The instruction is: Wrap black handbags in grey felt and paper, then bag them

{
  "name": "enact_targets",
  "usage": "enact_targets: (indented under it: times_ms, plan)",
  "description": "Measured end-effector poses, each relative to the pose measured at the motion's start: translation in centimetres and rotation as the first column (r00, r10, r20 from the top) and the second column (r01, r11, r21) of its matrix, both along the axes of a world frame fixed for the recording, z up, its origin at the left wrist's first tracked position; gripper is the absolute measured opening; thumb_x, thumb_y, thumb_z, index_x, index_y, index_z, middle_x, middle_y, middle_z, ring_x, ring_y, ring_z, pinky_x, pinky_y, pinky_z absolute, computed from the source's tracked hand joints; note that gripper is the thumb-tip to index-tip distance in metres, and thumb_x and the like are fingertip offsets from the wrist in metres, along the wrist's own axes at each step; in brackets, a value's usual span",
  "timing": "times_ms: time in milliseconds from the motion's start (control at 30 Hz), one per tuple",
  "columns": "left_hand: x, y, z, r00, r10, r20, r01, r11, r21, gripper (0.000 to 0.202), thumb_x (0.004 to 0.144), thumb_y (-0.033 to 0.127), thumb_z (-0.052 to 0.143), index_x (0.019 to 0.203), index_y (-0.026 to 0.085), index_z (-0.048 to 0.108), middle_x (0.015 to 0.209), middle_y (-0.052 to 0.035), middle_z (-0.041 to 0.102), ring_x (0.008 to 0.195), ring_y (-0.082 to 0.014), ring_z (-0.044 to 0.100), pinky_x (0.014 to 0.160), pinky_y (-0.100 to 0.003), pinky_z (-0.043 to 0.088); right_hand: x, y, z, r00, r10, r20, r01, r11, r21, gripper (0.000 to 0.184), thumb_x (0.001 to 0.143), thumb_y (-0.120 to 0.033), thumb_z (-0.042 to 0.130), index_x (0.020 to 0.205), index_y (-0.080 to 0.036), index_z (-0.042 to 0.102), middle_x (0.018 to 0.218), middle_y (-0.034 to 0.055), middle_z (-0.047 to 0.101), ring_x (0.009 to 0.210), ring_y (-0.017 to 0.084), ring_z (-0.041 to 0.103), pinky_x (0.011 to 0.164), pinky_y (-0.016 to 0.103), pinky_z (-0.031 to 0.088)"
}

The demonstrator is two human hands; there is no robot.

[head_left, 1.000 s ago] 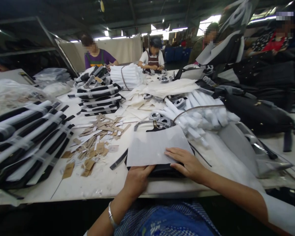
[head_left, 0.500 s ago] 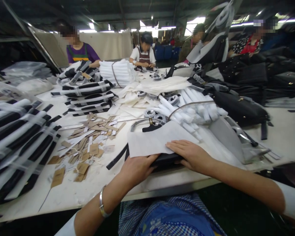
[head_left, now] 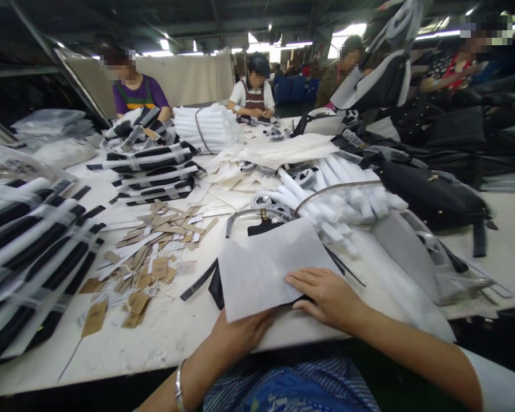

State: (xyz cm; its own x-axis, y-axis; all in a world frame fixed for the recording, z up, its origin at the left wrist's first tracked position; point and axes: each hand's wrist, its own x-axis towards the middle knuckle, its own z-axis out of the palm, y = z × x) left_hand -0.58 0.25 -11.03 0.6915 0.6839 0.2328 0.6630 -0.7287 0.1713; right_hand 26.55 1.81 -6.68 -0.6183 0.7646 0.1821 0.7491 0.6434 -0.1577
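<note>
A pale grey-white sheet (head_left: 261, 263) covers most of a black bag (head_left: 216, 288) at the table's front edge. The bag's tab with a gold buckle (head_left: 264, 215) and its plastic-wrapped handle (head_left: 240, 215) stick out beyond the sheet. My left hand (head_left: 242, 335) is closed around the bag's near edge, its fingertips partly hidden under the sheet's lower corner. On the sheet's right side lies my right hand (head_left: 326, 297), fingers stretched flat and thumb apart near the lower edge. A black strap (head_left: 198, 281) extends left of the bag.
Brown and white paper tags (head_left: 148, 269) lie scattered to the left. Wrapped black-and-white bundles (head_left: 38, 257) are piled at far left. Bundled white foam rolls (head_left: 343, 197) and stacked black bags (head_left: 433, 194) stand right. Co-workers (head_left: 253, 94) work across the table (head_left: 167, 343).
The sheet has come nearer to me and now covers the bag's front. My left hand has moved down with its edge, and my right hand has shifted slightly nearer.
</note>
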Motion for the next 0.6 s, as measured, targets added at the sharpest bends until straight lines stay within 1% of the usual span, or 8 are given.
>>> enact_targets:
  times_ms: [100, 167, 233, 267, 333, 433, 500, 600]
  plan:
    - [1.0, -0.1, 1.0, 0.997, 0.044, -0.069, -0.053, 0.989, -0.140, 0.045, 0.096, 0.030, 0.055, 0.139, 0.040, 0.051, 0.122, 0.0016, 0.071, 0.102, -0.0206, 0.071, 0.088, -0.033, 0.058, -0.4, 2.4, 1.8, 0.982, 0.117, 0.149, -0.115, 0.993, -0.022, 0.044, 0.086, -0.042, 0.069, 0.123, -0.018, 0.065, 0.105, 0.0119, 0.071, 0.089, 0.026, 0.064, 0.072, 0.036, 0.054]
    - [1.4, 0.0, 1.5, 0.994, 0.045, -0.101, -0.060, 0.987, -0.151, 0.052, 0.095, 0.026, 0.054, 0.144, 0.040, 0.045, 0.132, -0.0004, 0.065, 0.113, -0.0232, 0.066, 0.097, -0.039, 0.054, -0.3, 3.7, 2.3, 0.964, 0.192, 0.182, -0.192, 0.981, -0.018, 0.036, 0.090, -0.029, 0.063, 0.125, -0.020, 0.064, 0.092, 0.0094, 0.068, 0.081, 0.023, 0.062, 0.067, 0.033, 0.051]
    - [1.3, -0.1, 1.5, 0.992, 0.043, -0.121, -0.054, 0.994, -0.091, 0.056, 0.095, 0.024, 0.053, 0.148, 0.038, 0.040, 0.146, -0.0025, 0.053, 0.128, -0.0274, 0.056, 0.107, -0.047, 0.046, 0.0, 4.4, 2.3, 0.954, 0.255, 0.156, -0.256, 0.967, -0.009, 0.038, 0.093, -0.018, 0.054, 0.130, -0.020, 0.060, 0.088, 0.0087, 0.067, 0.080, 0.022, 0.062, 0.070, 0.034, 0.051]
    - [1.2, -0.2, 1.4, 0.991, 0.046, -0.126, -0.053, 0.997, -0.057, 0.057, 0.095, 0.025, 0.052, 0.149, 0.037, 0.039, 0.150, -0.0036, 0.049, 0.131, -0.0286, 0.053, 0.110, -0.049, 0.043, 0.2, 4.6, 2.1, 0.949, 0.289, 0.123, -0.291, 0.957, -0.005, 0.040, 0.093, -0.016, 0.052, 0.132, -0.021, 0.059, 0.092, 0.0100, 0.067, 0.085, 0.023, 0.062, 0.077, 0.037, 0.052]
    - [1.0, -0.5, 0.9, 0.988, 0.065, -0.143, -0.068, 0.997, -0.019, 0.055, 0.097, 0.026, 0.050, 0.150, 0.033, 0.039, 0.149, -0.0055, 0.049, 0.130, -0.0284, 0.054, 0.111, -0.049, 0.043, 0.5, 4.5, 1.3, 0.941, 0.335, 0.050, -0.336, 0.942, 0.004, 0.046, 0.091, -0.014, 0.050, 0.136, -0.021, 0.057, 0.116, 0.0150, 0.066, 0.109, 0.029, 0.060, 0.095, 0.048, 0.047]
    - [0.7, -1.0, 0.1, 0.983, 0.067, -0.173, -0.076, 0.996, -0.044, 0.052, 0.098, 0.028, 0.048, 0.149, 0.034, 0.040, 0.141, -0.0037, 0.058, 0.120, -0.0240, 0.062, 0.106, -0.041, 0.048, 0.6, 3.6, -0.3, 0.952, 0.307, 0.009, -0.307, 0.952, 0.014, 0.060, 0.087, -0.007, 0.046, 0.145, -0.021, 0.047, 0.151, 0.0155, 0.044, 0.139, 0.035, 0.038, 0.109, 0.059, 0.034]
    - [0.7, -1.1, -0.2, 0.980, 0.071, -0.184, -0.086, 0.993, -0.078, 0.052, 0.098, 0.029, 0.048, 0.148, 0.037, 0.040, 0.139, -0.0019, 0.060, 0.118, -0.0227, 0.063, 0.104, -0.038, 0.050, 0.3, 2.8, -1.3, 0.966, 0.257, 0.041, -0.257, 0.966, 0.002, 0.065, 0.086, -0.004, 0.044, 0.149, -0.020, 0.040, 0.156, 0.0140, 0.039, 0.142, 0.036, 0.035, 0.110, 0.060, 0.034]
    - [0.8, -1.0, -0.1, 0.983, 0.081, -0.164, -0.093, 0.993, -0.071, 0.054, 0.098, 0.030, 0.049, 0.151, 0.034, 0.036, 0.147, -0.0052, 0.052, 0.127, -0.0262, 0.057, 0.112, -0.045, 0.042, -0.3, 1.7, -2.1, 0.971, 0.216, 0.100, -0.218, 0.976, 0.006, 0.069, 0.085, -0.003, 0.043, 0.151, -0.021, 0.036, 0.157, 0.0115, 0.038, 0.140, 0.037, 0.038, 0.109, 0.062, 0.035]
